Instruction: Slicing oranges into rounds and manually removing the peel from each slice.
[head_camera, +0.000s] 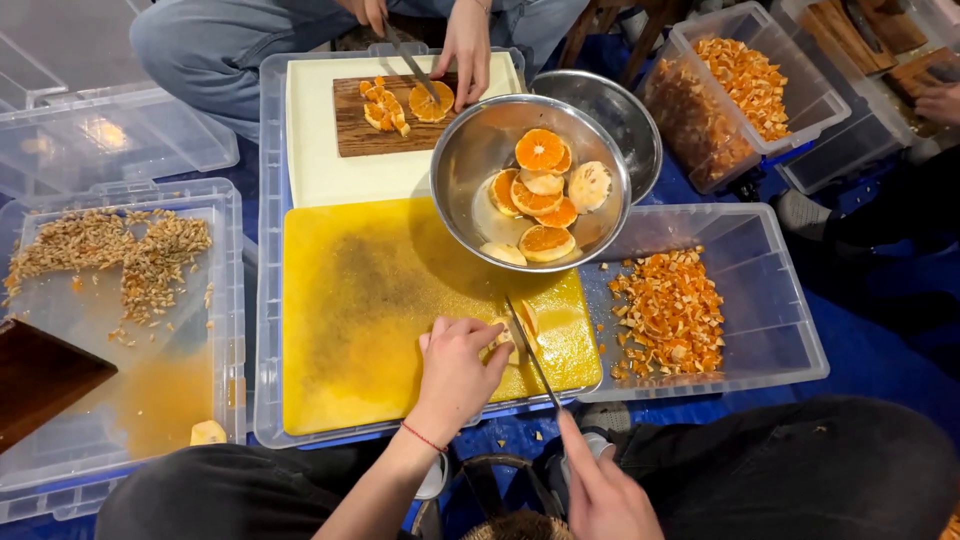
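Note:
My left hand (457, 373) presses a peeled orange piece (514, 335) onto the yellow-stained cutting board (360, 310). My right hand (603, 490) grips a knife (530, 352) whose blade rests across that piece. Just beyond stands a steel bowl (470, 150) holding several orange halves and slices. Across from me another person's hands cut orange slices (395, 105) with a knife on a small wooden board (352, 135).
A clear tub of chopped orange peel (668, 312) lies to the right. A lidded tub with seeds (110, 255) and juice is on the left. A second steel bowl (625, 115) and a tub of peel (735, 85) stand at the back right. My knees frame the bottom edge.

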